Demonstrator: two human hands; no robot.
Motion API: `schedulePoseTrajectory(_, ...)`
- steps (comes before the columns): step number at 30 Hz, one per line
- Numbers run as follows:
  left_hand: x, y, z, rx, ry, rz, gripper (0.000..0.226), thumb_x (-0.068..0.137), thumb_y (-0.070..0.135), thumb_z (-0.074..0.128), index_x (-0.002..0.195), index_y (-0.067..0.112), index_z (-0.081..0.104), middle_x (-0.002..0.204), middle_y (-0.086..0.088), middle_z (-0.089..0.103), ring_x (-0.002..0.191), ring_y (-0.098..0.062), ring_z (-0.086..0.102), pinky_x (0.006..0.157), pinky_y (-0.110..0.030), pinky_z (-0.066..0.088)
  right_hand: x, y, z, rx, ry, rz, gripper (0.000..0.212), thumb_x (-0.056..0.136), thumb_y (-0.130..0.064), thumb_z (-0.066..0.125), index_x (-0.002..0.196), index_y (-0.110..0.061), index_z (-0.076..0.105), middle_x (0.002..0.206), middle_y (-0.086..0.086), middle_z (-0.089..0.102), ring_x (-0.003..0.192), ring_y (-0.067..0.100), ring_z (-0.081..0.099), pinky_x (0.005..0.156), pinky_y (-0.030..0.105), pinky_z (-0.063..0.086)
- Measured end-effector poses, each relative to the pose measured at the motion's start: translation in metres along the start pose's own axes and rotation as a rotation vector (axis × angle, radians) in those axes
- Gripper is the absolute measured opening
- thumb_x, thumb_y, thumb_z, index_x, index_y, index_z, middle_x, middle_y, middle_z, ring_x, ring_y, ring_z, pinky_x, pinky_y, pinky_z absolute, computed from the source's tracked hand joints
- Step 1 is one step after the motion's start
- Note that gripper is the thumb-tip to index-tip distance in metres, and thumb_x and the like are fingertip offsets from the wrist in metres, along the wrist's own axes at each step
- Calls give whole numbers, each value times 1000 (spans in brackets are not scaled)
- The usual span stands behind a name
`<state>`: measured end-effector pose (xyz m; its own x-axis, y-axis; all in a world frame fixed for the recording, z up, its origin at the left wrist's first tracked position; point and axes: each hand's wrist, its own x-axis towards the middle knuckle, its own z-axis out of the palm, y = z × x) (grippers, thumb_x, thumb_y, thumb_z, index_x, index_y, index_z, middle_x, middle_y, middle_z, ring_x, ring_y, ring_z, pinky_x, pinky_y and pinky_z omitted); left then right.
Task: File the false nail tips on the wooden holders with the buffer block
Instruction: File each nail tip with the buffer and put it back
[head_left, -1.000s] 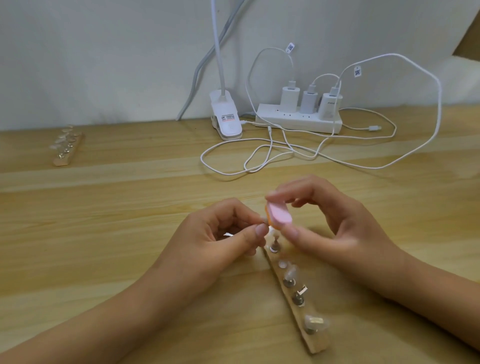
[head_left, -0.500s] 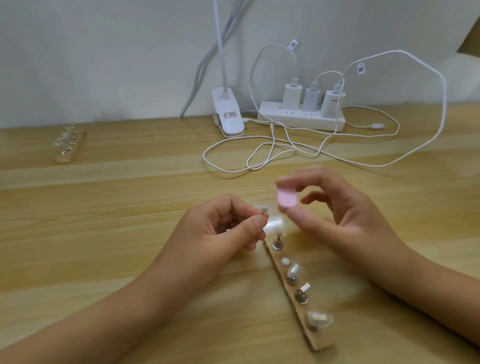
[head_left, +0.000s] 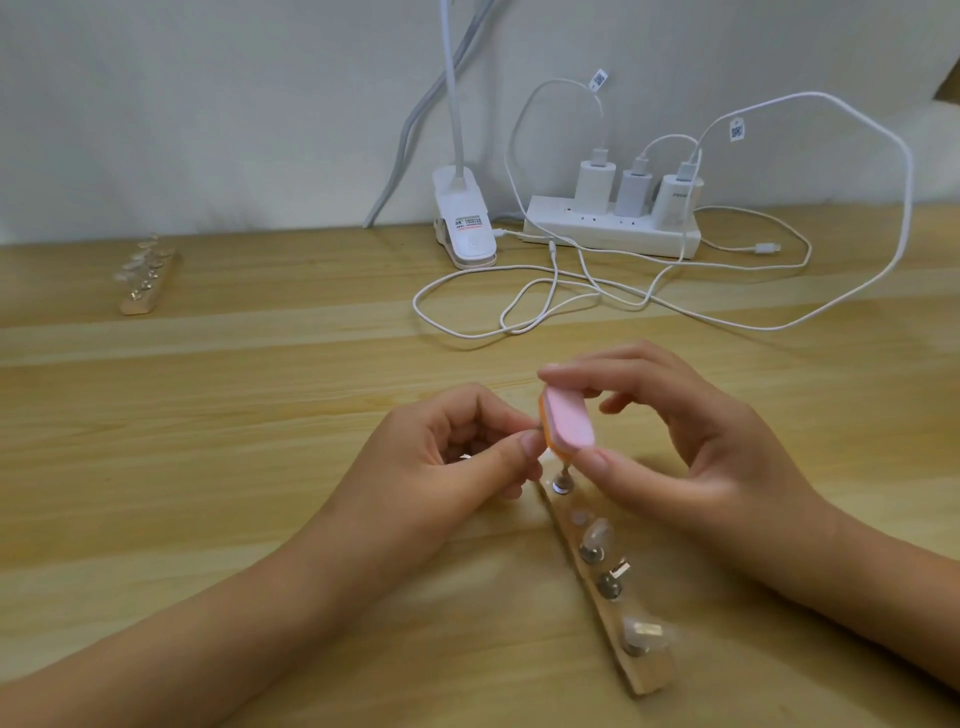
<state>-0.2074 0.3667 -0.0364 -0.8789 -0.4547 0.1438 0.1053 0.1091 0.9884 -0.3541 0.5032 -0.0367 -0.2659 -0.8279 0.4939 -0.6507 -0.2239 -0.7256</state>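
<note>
1. The right hand (head_left: 691, 457) has the buffer block (head_left: 569, 423) pinched end to end, forefinger on the far end and thumb on the near one. The pink face looks up at us, and the orange layer runs down its left edge. The other fingers (head_left: 631, 400) curl loosely, clear of the block.
2. On the left hand (head_left: 447, 462), thumb and forefinger are pressed together on a nail tip (head_left: 536, 430), which is right up against that orange edge. The tip is almost wholly hidden, so I cannot tell how much of it sticks out.
3. Both hands hover over the far end of the wooden holder (head_left: 613, 608), which lies slantwise on the counter (head_left: 260, 415). One peg (head_left: 562, 480) stands just beneath the block, and more tips sit further down the row.
4. First danger is that shallow pinch. A firm sideways stroke could flick the little tip right out of the fingers.
5. Second danger is that the block sits very near the left thumb, so a long stroke could scrape skin instead of plastic.
6. Third danger is a stroke that dips low. It could clip the peg below, jolt the holder and shake the waiting tips loose.
7. A second holder (head_left: 148, 280) sits well apart at the far left. I cannot tell from here whether its tips have been filed.
</note>
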Motion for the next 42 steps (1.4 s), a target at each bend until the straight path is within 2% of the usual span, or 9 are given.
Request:
schedulePoseTrajectory(2, -1, 1, -1, -22, 6, -17, 13, 79, 22, 77, 77, 12, 68, 65, 0, 68, 57, -6, 60, 59, -15, 46, 1, 0, -1, -10, 26, 16, 40, 83, -32, 66, 121, -20, 64, 116, -5, 64, 112, 20, 58, 89, 28, 46)
schedulePoseTrajectory(7, -2, 6, -2, -14, -41, -62, 11, 77, 20, 65, 72, 11, 66, 58, 0, 63, 51, -5, 55, 53, -15, 44, -1, -1, -1, -204, 9, -138, 42, 84, -26, 66, 125, -18, 60, 120, -4, 59, 115, 16, 55, 95, 30, 41)
schedulePoseTrajectory(9, -1, 6, -2, 4, -55, -77, 10, 77, 20, 65, 71, 12, 68, 57, 1, 62, 51, -5, 54, 52, -15, 43, -1, -1, -3, -234, 18, -149, 43, 84, -26, 66, 125, -18, 59, 120, -4, 58, 116, 14, 54, 97, 33, 41)
schedulePoseTrajectory(13, -1, 6, -2, 30, -68, -70, 14, 77, 19, 63, 65, 24, 70, 54, 5, 61, 50, -2, 54, 52, -13, 42, -3, -3, -2, -263, -60, -204, 41, 83, -24, 64, 124, -18, 60, 121, -5, 59, 116, 13, 55, 100, 27, 38)
schedulePoseTrajectory(23, -3, 3, -2, 91, -71, 1, 11, 79, 22, 64, 72, 27, 71, 62, 9, 65, 59, -2, 56, 58, -13, 43, 1, 3, -6, 17, -64, 30, 37, 84, -30, 59, 120, -21, 64, 116, -4, 62, 114, 18, 57, 95, 24, 42)
schedulePoseTrajectory(27, -2, 3, -2, 56, -45, 15, 13, 84, 27, 61, 84, 27, 74, 75, 13, 70, 65, 1, 56, 61, -12, 45, 2, 6, -9, 125, -1, 114, 37, 85, -34, 59, 120, -25, 66, 118, -5, 65, 117, 21, 58, 98, 37, 47)
schedulePoseTrajectory(31, -2, 2, -3, 66, -3, 6, 9, 83, 34, 70, 91, 31, 75, 93, 14, 75, 76, 3, 64, 66, -11, 49, 1, 5, -9, 153, 11, 125, 36, 86, -34, 59, 121, -27, 66, 119, -3, 65, 117, 23, 59, 99, 42, 48)
schedulePoseTrajectory(35, 0, 0, -2, 13, 8, -7, 19, 73, 27, 75, 91, 33, 73, 82, 5, 75, 72, -2, 65, 64, -12, 49, 0, 4, -8, 169, 22, 129, 36, 87, -33, 60, 121, -25, 67, 118, -2, 65, 116, 24, 59, 98, 43, 48)
schedulePoseTrajectory(42, -1, -2, -3, 47, -13, 39, 10, 76, 24, 73, 77, 34, 70, 75, 5, 73, 72, -3, 64, 65, -13, 48, -2, 2, -8, 223, -24, 105, 39, 88, -30, 61, 126, -21, 64, 122, -1, 64, 119, 27, 58, 100, 49, 47)
